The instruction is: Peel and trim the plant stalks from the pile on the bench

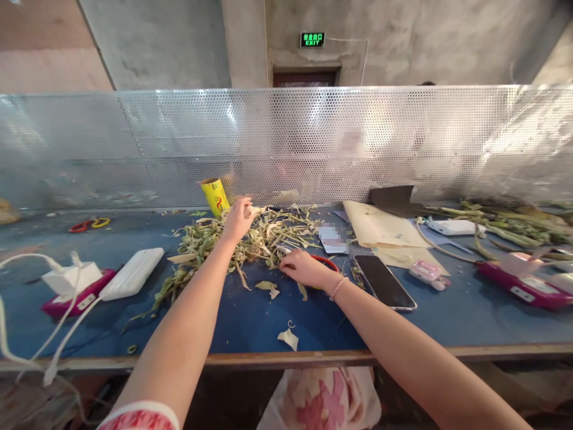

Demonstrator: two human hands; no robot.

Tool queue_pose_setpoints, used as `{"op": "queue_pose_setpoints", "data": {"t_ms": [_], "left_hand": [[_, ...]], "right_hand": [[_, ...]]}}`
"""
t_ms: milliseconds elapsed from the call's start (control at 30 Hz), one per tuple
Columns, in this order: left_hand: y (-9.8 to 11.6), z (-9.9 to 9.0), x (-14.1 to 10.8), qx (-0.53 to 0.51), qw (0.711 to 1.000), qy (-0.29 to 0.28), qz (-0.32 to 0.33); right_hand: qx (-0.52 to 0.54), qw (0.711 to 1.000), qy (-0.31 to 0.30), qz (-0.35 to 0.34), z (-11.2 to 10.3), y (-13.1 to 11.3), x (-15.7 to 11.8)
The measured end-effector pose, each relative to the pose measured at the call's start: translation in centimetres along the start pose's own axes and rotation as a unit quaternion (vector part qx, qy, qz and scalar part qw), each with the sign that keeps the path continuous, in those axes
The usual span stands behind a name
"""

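Observation:
A heap of pale green, dried-looking plant stems and leaves [273, 230] lies in the middle of the blue table [242, 325]. At the heap's back left, my left hand [239, 221] is closed in a pinch on a pale leaf piece [254, 211]. My right hand [304, 267] is closed round a pair of scissors at the heap's front right. Their red handle [329, 263] shows behind my hand, and the metal tips point left into the stems. My fingers cover most of the scissors. Small leaf scraps [289, 339] lie near the front edge.
A yellow roll [215, 197] stands behind the heap. A phone [385, 282], a pink case [427, 272] and brown paper [385, 224] lie right. Other scissors [89, 224], a white power bank [134, 273] and purple power strips [78, 298] with cables lie about. A perforated metal screen [188, 143] borders the back.

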State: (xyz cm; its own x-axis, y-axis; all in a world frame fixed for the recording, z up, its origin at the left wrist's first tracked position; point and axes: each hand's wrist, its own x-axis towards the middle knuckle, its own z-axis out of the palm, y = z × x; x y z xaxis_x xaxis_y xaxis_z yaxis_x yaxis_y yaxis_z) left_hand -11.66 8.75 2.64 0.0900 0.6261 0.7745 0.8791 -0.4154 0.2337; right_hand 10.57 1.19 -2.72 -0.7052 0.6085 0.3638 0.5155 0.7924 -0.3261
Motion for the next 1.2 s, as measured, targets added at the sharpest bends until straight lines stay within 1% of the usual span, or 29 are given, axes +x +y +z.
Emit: {"op": "queue_pose_setpoints", "data": {"t_ms": [133, 267, 400, 467, 533, 600, 667, 700, 733, 800, 867, 933, 1000, 1067, 1133, 1200], "left_hand": [[0.9, -0.1, -0.1, 0.008, 0.999, 0.045, 0.022], [1.4, 0.0, 0.0, 0.003, 0.996, 0.079, 0.035], [1.2, 0.7, -0.1, -0.014, 0.997, 0.066, 0.033], [1.1, 1.0, -0.2, -0.026, 0.997, 0.054, 0.041], [1.3, 1.2, -0.3, -0.031, 0.997, 0.037, 0.062], [2.0, 1.2, -0.4, -0.027, 0.995, 0.011, 0.095], [3.1, 1.1, -0.6, -0.025, 0.991, -0.009, 0.13], [3.9, 1.0, -0.7, -0.03, 0.989, -0.01, 0.145], [4.7, 1.1, -0.7, -0.04, 0.986, -0.009, 0.16], [6.4, 1.2, -0.9, -0.08, 0.977, -0.012, 0.198], [8.1, 1.4, -1.0, -0.14, 0.958, -0.023, 0.248], [9.3, 1.6, -1.3, -0.205, 0.94, -0.044, 0.268], [10.1, 1.8, -1.6, -0.277, 0.927, -0.069, 0.244], [10.6, 1.7, -2.2, -0.349, 0.91, -0.104, 0.2], [10.7, 1.5, -2.8, -0.409, 0.884, -0.161, 0.158], [10.7, 1.2, -3.3, -0.467, 0.849, -0.222, 0.113]], "right_hand": [[0.002, 1.0, -0.003, -0.001, 0.0, -0.1, 0.0], [-0.001, 1.0, -0.011, 0.0, 0.0, -0.2, 0.0], [0.003, 1.0, -0.014, 0.001, -0.2, -0.4, -0.1], [0.005, 1.0, -0.002, 0.005, -0.2, -0.5, -0.1], [0.009, 0.999, 0.043, 0.017, -0.3, -0.7, -0.1], [0.011, 0.992, 0.125, 0.031, -0.5, -1.0, -0.1], [0.01, 0.977, 0.209, 0.039, -0.9, -1.1, -0.1], [0.007, 0.97, 0.241, 0.04, -1.1, -1.1, -0.1], [0.003, 0.964, 0.264, 0.039, -1.3, -1.0, -0.2], [-0.002, 0.956, 0.291, 0.027, -1.6, -0.7, -0.2], [0.009, 0.95, 0.311, 0.008, -1.9, -0.3, -0.2], [0.048, 0.941, 0.336, -0.001, -2.0, 0.2, -0.1], [0.108, 0.931, 0.347, -0.003, -2.0, 0.5, 0.0], [0.16, 0.923, 0.351, 0.007, -1.9, 0.7, 0.1], [0.189, 0.917, 0.351, 0.03, -1.9, 0.8, 0.1], [0.204, 0.914, 0.345, 0.056, -1.8, 1.0, 0.2]]}}
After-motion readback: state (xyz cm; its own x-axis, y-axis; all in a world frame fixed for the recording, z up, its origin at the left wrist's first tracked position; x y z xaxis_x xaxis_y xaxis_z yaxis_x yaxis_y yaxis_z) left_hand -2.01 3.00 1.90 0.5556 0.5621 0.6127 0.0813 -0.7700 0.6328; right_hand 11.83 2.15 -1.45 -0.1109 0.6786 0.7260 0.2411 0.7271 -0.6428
